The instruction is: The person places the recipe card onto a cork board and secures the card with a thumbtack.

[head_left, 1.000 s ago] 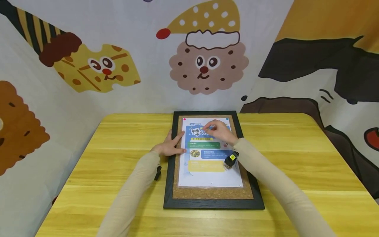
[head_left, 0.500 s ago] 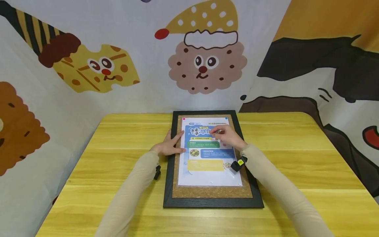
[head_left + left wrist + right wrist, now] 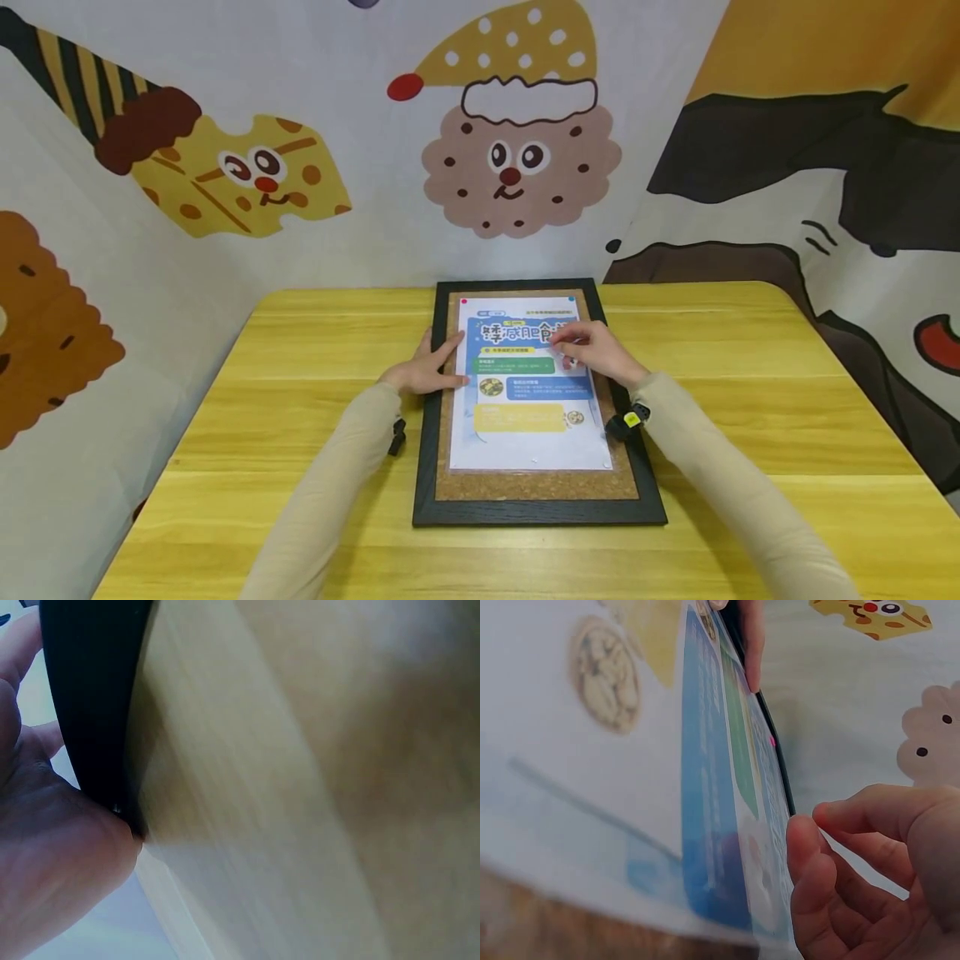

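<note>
A printed sheet (image 3: 525, 454) with blue, green and yellow text blocks lies on a black-framed cork board (image 3: 540, 487). My left hand (image 3: 426, 369) rests over the board's left edge, thumb and one finger extended onto the sheet's margin. In the left wrist view, that palm lies against the black frame (image 3: 94, 690). My right hand (image 3: 600, 350) is over the sheet's upper right part. Its fingers (image 3: 814, 885) are bent, with thumb and index tips close together in the right wrist view; whether something small sits between them I cannot tell.
A pink pin (image 3: 463, 301) and a blue pin (image 3: 572, 298) mark the sheet's top corners. Small pale pins (image 3: 534, 461) show near its lower edge. The board lies on a yellow wooden table (image 3: 300, 350), its far end near a cartoon-printed wall cloth (image 3: 390, 225).
My right hand has moved right and toward me across the sheet, uncovering more of its printed title. The left hand stays on the board's left edge.
</note>
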A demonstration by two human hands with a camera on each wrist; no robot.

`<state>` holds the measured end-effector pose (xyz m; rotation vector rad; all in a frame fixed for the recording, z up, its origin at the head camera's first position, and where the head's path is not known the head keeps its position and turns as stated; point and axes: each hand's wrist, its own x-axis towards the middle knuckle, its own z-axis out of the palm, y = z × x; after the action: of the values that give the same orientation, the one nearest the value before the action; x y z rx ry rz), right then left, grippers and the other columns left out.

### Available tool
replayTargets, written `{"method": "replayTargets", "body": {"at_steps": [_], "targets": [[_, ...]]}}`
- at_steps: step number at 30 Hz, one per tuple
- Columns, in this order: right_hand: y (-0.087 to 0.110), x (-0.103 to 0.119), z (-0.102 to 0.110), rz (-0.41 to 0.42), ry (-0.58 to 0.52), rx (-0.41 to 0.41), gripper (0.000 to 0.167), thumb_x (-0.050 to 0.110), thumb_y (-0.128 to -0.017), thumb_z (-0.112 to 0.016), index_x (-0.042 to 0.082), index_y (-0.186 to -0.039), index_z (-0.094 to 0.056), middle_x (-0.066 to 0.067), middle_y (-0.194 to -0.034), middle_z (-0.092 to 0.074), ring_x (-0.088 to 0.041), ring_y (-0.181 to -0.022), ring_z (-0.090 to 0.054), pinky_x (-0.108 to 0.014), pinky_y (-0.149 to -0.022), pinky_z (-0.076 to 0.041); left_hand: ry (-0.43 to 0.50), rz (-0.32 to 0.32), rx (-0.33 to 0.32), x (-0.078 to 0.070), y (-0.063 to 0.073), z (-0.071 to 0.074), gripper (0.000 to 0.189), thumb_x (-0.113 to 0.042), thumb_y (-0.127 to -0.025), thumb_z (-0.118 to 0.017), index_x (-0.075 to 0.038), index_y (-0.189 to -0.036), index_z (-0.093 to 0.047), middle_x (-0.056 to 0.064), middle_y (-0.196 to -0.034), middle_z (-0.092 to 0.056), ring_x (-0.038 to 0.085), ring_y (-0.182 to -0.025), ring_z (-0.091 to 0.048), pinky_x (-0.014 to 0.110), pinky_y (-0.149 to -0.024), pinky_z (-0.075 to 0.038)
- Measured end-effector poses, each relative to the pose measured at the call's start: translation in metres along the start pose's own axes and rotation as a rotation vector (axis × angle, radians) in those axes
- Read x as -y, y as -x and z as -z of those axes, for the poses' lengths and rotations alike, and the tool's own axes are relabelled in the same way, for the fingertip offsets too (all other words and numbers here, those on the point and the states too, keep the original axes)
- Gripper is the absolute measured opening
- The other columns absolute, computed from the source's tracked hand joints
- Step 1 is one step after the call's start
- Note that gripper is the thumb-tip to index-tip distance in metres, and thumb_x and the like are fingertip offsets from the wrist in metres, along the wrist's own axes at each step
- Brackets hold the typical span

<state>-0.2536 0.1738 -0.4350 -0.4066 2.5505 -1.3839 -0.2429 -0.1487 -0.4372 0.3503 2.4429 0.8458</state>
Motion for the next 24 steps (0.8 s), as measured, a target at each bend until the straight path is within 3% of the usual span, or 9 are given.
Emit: {"method": "replayTargets", "body": {"at_steps": [12, 24], "targets": [[0.023, -0.012, 0.022, 0.015, -0.006, 0.024, 0.022, 0.012, -0.095, -0.063, -0.002, -0.111, -0.067, -0.018, -0.109, -0.063, -0.028, -0.081, -0.059, -0.031, -0.067, -0.051, -0.019, -0.007, 0.002, 0.001, 0.001, 0.001, 0.09, -0.043, -0.091, -0.064, -0.024, -0.157, -0.006, 0.026, -0.153, 0.025, 0.046, -0.141, 0.01, 0.063, -0.109, -0.012], [0.046, -0.025, 0.044, 0.032, 0.095, 0.027, 0.021, 0.011, -0.096, -0.061, -0.002, -0.111, -0.067, -0.015, -0.102, -0.065, -0.024, -0.078, -0.06, -0.031, -0.064, -0.05, -0.015, -0.007, 0.004, -0.002, 0.001, 0.001, 0.09, -0.042, -0.091, -0.064, -0.023, -0.157, -0.006, 0.026, -0.153, 0.025, 0.047, -0.141, 0.01, 0.064, -0.108, -0.012]]}}
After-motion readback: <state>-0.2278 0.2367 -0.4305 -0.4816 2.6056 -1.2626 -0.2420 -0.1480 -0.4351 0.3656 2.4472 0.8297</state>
